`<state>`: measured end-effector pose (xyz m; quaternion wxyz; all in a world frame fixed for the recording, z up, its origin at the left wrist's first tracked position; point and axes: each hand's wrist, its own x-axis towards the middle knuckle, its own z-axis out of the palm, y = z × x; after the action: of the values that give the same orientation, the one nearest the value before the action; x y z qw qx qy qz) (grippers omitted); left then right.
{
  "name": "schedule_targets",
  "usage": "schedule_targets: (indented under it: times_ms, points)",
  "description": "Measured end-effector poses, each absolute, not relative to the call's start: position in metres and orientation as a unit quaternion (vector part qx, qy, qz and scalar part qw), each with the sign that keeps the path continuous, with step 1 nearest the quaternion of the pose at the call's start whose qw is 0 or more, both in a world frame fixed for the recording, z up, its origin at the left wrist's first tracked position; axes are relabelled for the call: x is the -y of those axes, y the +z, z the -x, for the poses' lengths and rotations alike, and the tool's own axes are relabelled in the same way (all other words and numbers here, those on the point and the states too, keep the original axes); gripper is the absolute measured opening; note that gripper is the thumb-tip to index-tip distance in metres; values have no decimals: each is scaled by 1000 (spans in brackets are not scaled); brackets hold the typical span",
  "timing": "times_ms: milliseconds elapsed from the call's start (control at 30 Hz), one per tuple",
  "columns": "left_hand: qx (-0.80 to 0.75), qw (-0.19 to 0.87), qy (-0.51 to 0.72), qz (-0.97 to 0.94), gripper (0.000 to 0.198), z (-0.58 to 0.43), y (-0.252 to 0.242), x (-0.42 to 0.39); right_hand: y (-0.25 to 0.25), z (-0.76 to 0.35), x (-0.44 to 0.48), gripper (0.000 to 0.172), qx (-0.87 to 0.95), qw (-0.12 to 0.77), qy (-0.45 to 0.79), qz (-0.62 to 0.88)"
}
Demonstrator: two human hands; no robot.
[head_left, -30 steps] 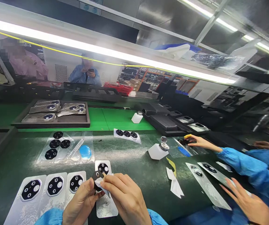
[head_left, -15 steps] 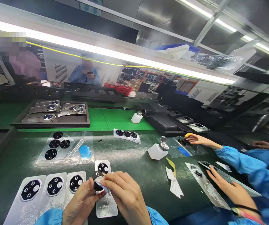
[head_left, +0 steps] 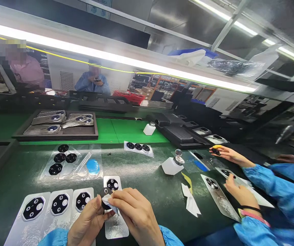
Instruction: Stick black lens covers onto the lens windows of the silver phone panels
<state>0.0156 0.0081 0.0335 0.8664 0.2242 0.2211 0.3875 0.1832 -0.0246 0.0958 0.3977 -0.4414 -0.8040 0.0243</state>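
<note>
My left hand [head_left: 87, 218] grips a black camera plate [head_left: 106, 192] by its edge, thumb on the left side. A white cloth [head_left: 107, 200] is pinched in my right hand [head_left: 138, 212] and pressed against that plate. Beneath both hands lies a silver phone back panel [head_left: 116, 227] with a black lens plate at its top. Three more silver panels, among them one at the far left [head_left: 21, 227], lie side by side left of my hands. Black plates [head_left: 59, 157] and a blue disc [head_left: 93, 166] rest on clear film behind them.
A dark tray [head_left: 59, 136] of phone panels stands back left. White dispenser bottles [head_left: 172, 166], a strip of lens plates [head_left: 138, 147] and a crumpled wipe [head_left: 191, 204] lie ahead and right. A co-worker's hands [head_left: 241, 196] handle parts at right.
My hands have barely moved, still holding the plate and cloth. At right, the co-worker's upper hand has lifted a black plate, and the lower hand and silver panels have shifted left.
</note>
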Motion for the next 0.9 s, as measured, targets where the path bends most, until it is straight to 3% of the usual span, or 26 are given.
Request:
schedule_targets:
  times_ms: [200, 333, 467, 633, 900]
  points:
    - [-250, 834, 363, -331, 47, -12, 45, -12, 86, -219, 30, 27, 737, 446, 79, 501]
    - [-367, 701, 321, -521, 49, -9, 47, -12, 47, -253, 37, 26, 638, 459, 69, 614]
    - [-446, 488, 326, -675, 53, -7, 39, -7, 2, -270, 43, 33, 614, 405, 23, 678]
    - [-393, 287, 326, -811, 36, -8, 37, -4, -19, -275, 44, 26, 665, 338, -62, 663]
    - [-373, 204, 250, -870, 39, -8, 43, -4, -9, -269, 46, 35, 665, 277, -122, 683]
